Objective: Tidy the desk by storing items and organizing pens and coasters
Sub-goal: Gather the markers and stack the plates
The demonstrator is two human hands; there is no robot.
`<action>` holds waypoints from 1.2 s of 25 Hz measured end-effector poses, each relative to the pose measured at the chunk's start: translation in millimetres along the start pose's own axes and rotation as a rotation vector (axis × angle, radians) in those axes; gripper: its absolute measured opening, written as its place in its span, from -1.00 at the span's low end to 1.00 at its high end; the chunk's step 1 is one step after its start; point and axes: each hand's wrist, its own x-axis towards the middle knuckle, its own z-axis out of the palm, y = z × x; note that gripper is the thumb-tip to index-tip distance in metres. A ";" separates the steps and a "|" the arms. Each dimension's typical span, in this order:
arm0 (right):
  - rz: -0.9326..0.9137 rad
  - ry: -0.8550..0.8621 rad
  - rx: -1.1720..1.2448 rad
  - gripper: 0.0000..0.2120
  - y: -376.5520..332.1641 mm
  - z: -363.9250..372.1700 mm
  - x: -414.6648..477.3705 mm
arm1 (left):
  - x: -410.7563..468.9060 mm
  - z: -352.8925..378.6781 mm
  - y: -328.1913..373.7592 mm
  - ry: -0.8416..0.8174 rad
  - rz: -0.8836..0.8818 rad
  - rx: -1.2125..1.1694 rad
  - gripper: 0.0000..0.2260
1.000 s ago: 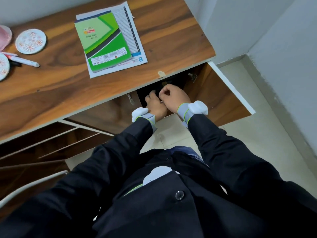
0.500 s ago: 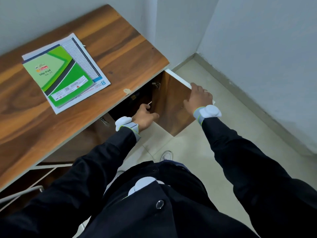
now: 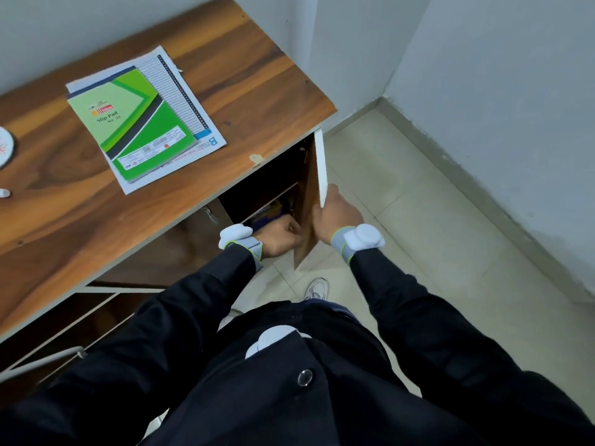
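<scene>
1. Hands first: the right hand [image 3: 336,214] is clamped over the white free edge of the brown wooden cabinet door [image 3: 306,201]. The door hangs under the right end of the wood-grain desk top [image 3: 241,75] and stands partly open.
2. The left hand [image 3: 278,235] sits low in the cupboard opening, just beside the door's inner face. Its fingers look curled, but the door hides their tips, so I cannot tell whether they pinch anything.
3. That door looks like a stiff, flat board on hinges, so it should swing lightly. The free edge, where the right hand already grips, seems the best hold because it lies farthest from the hinges. The risk I see is the left hand's fingers getting caught if the door swings shut.
4. The green slip pad [image 3: 132,123] lies on a white ruled sheet [image 3: 170,82] in the middle of the desk top, well apart from both hands. Both look thin, light and bendy. I would take them together by the near edge, since the pad could skate on the smooth paper.
5. At the far left edge, cut off by the view, lie a round white patterned coaster [image 3: 4,146] and the tip of a white pen [image 3: 4,193]. The coaster is probably hard and may chip, so I would hold it by the rim. The pen is light and likely to roll.
6. Inside the cupboard, something blue-purple [image 3: 273,209] rests on a shelf, too dark to identify.
</scene>
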 end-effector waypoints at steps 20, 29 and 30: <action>-0.204 -0.533 0.450 -0.26 -112.9 70.4 26.8 | -36.9 -52.4 -57.4 0.359 -0.309 -0.110 -0.95; -0.443 -0.894 0.261 -0.77 -147.6 90.4 -6.9 | -82.9 -44.1 -79.5 0.627 -0.392 -0.360 -0.94; -0.484 -0.911 0.254 -0.78 -158.6 90.9 -18.9 | -96.7 -43.4 -85.1 0.681 -0.398 -0.408 -0.93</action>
